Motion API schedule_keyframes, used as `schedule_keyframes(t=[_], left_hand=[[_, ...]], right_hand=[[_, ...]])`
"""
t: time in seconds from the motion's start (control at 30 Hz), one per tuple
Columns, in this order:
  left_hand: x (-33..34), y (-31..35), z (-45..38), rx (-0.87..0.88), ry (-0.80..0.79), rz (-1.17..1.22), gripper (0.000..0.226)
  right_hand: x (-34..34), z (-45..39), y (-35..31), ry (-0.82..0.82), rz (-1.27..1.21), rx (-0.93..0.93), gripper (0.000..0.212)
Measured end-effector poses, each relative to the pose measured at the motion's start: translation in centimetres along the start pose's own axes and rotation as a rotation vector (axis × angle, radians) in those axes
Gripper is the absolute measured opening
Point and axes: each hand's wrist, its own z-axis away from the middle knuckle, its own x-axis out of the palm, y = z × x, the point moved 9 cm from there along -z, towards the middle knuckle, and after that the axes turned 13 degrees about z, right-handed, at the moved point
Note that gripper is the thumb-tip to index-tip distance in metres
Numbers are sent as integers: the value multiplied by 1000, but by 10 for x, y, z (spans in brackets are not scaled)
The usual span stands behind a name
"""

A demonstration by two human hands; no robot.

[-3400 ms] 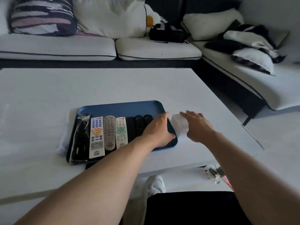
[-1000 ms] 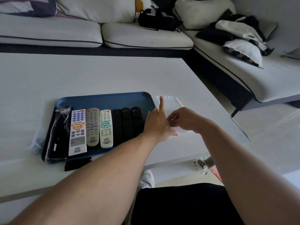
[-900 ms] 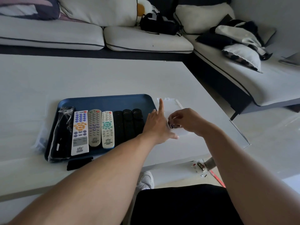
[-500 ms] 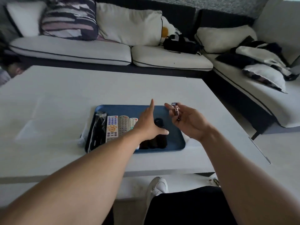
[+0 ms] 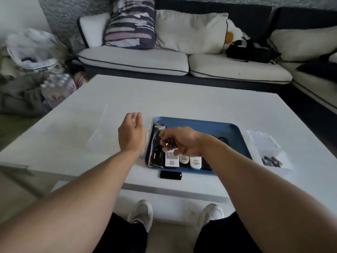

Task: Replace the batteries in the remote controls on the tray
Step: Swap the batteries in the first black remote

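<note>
Against the frame half a second back, the view has swung left, so the blue tray [image 5: 235,133] now sits right of centre on the white table [image 5: 182,99]. The right hand [image 5: 179,141], which was raised palm-up over the tray's right part, now hangs over its left part, fingers curled round small dark batteries [image 5: 170,142]. The left hand [image 5: 131,133] has left the tray and hovers over the table just to its left, fingers loosely curled and holding nothing.

The remote controls [image 5: 184,160] lie side by side in the tray, but the right hand and forearm cover most of them; only their near ends show. How many batteries the fingers hold is blurred. A bagged dark remote [image 5: 156,152] lies along the tray's left edge.

Right of the tray stands a clear box [image 5: 269,152] with more batteries in its near corner. A small black cover [image 5: 170,175] lies on the table just in front of the tray.
</note>
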Motion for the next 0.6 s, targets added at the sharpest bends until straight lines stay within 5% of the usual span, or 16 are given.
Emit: schedule_keyframes(t=[0.13, 0.27, 0.4, 0.6], left_hand=[[-11, -9, -8, 11, -4, -19, 39], [-15, -14, -13, 20, -12, -2, 39], [-16, -16, -15, -9, -33, -4, 46], [-13, -16, -15, -30, -55, -30, 38]], right_hand=[[18, -12, -2, 10, 275, 8, 2], [29, -11, 3, 50, 742, -27, 37], [31, -5, 6, 208, 1318, -60, 43], [36, -5, 5, 278, 1448, -79, 41]])
